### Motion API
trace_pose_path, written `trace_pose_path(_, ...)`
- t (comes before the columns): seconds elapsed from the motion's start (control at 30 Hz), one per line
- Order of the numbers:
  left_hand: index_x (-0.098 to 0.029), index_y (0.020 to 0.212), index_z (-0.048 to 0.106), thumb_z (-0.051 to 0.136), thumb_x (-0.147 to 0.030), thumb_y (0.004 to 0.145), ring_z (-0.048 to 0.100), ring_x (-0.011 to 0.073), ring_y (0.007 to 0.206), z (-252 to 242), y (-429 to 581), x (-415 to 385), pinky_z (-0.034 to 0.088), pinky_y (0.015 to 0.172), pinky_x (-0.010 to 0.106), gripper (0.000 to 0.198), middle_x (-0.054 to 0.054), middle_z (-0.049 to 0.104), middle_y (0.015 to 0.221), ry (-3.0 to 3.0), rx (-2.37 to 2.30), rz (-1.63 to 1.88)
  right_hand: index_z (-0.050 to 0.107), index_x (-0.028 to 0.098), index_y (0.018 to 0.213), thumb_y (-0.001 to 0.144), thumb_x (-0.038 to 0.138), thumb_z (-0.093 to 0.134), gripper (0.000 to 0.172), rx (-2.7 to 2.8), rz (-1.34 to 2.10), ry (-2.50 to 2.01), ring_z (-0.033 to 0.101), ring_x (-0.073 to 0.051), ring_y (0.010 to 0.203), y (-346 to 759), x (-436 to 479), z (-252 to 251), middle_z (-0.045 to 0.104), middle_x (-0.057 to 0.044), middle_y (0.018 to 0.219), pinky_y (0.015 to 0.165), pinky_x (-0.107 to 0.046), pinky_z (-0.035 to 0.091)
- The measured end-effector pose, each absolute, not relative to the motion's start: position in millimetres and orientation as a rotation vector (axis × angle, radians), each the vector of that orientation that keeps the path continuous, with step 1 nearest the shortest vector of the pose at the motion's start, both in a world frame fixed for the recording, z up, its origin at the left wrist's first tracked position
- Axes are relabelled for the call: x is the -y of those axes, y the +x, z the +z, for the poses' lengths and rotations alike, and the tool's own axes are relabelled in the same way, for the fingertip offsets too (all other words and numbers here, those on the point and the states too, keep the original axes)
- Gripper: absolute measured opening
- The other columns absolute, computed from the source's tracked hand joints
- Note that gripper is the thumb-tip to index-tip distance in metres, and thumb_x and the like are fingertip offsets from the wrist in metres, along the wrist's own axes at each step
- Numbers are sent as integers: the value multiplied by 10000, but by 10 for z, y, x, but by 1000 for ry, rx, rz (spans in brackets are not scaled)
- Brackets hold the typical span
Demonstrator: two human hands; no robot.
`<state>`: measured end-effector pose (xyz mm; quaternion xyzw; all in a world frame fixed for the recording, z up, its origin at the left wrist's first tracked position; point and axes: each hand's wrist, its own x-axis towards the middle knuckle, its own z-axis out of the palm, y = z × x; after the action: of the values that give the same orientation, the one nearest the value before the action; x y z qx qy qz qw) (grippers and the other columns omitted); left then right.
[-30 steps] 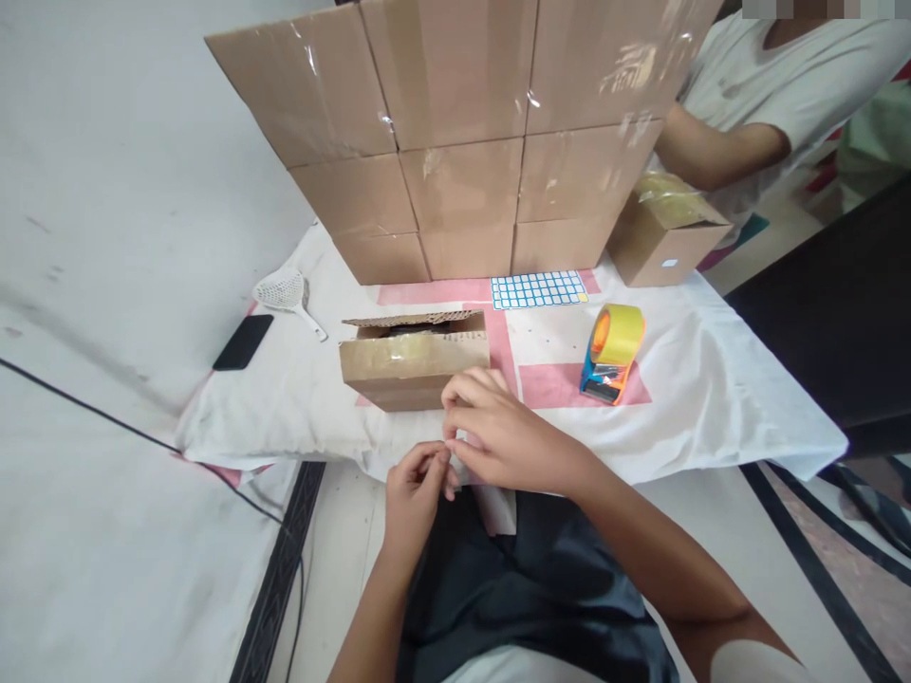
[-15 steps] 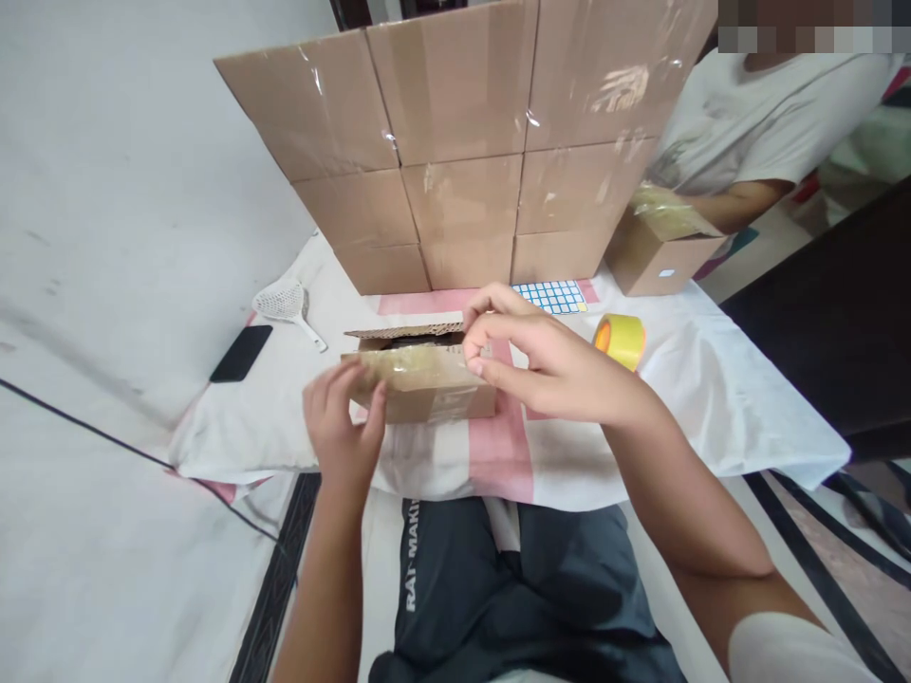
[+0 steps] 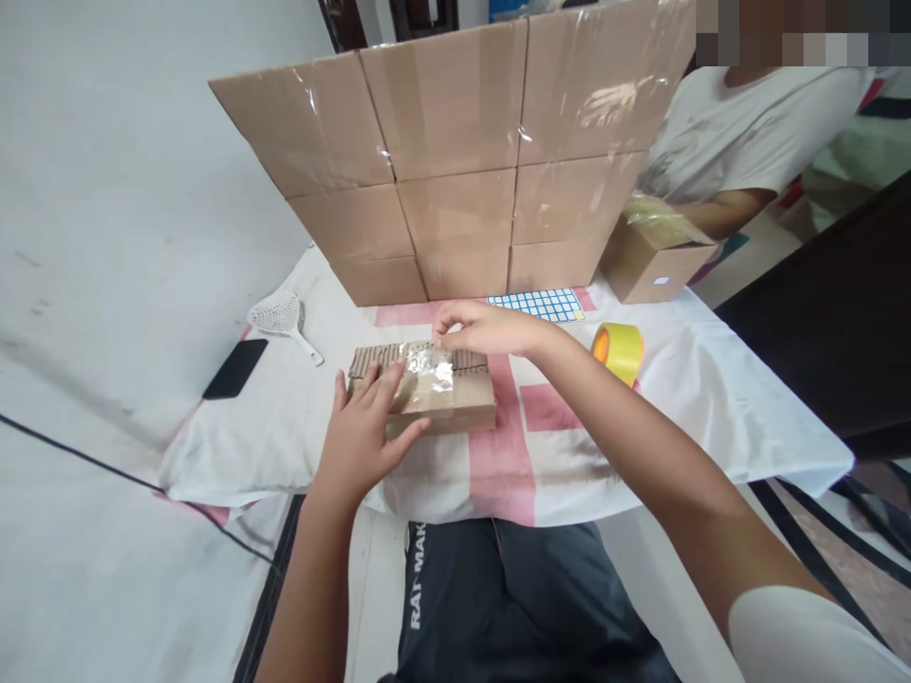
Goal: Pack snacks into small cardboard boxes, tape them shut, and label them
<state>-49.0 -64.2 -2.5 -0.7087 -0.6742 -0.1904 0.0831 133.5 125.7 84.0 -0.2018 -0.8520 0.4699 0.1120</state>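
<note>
On a white-and-pink tablecloth [image 3: 569, 484], a cardboard box [image 3: 466, 391] lies lengthwise left to right, its taped face upward. The left hand [image 3: 366, 427] rests fingers-wide on its left end; the right hand's [image 3: 480, 329] fingers curl narrowly over the far edge, any grip impossible to tell.

- Your left forearm [image 3: 309, 588] rises over the left half of the table's [image 3: 427, 489] near edge.
- Your left hand [image 3: 366, 432] lies palm down beyond that edge, fingers fanned forward, thumb stuck out rightward.
- Your right forearm [image 3: 626, 417] slants inward over the near edge's right half, elbow bent.
- Your right hand [image 3: 484, 329] points left, farther from that edge, fingers curled toward the thumb.
</note>
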Motion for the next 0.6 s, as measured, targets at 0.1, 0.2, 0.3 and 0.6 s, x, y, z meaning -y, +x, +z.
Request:
trace_pose_path(0.1,-250,1558,347,600,-582,909,344,379,1498,-23,-437,658,156,1229,635,772,126,475,1562,-2145,1885,-547,654,176,799,854,173,619,66,2580,1303,-792,614,-173,847,1212,-1340,676,688,-40,878,698,-246,444)
trace_pose_path(0.2,-292,1489,469,637,-514,906,292,403,1516,-36,-388,697,172,1212,652,646,109,437,1591,-2138,1798,-525,652,174,796,854,161,608,73,2600,1270,-856,626,-169,798,1145,-1366,630,701,-43,844,649,-239,438)
trace_pose_path(0.3,-319,1433,544,659,-470,899,282,435,1512,-48,-352,732,178,1185,687,567,101,424,1599,-2107,1775,-517,650,163,794,854,157,593,82,2599,1243,-856,626,-162,759,1112,-1371,652,704,-48,842,618,-238,436)
trace_pose_path(0.6,-248,1449,500,629,-218,935,469,279,1436,-139,-118,641,211,1249,542,531,76,611,1445,-2218,1603,-736,600,151,703,844,109,574,149,2714,1092,-806,567,-145,673,1077,-1398,597,641,-45,769,608,-253,425)
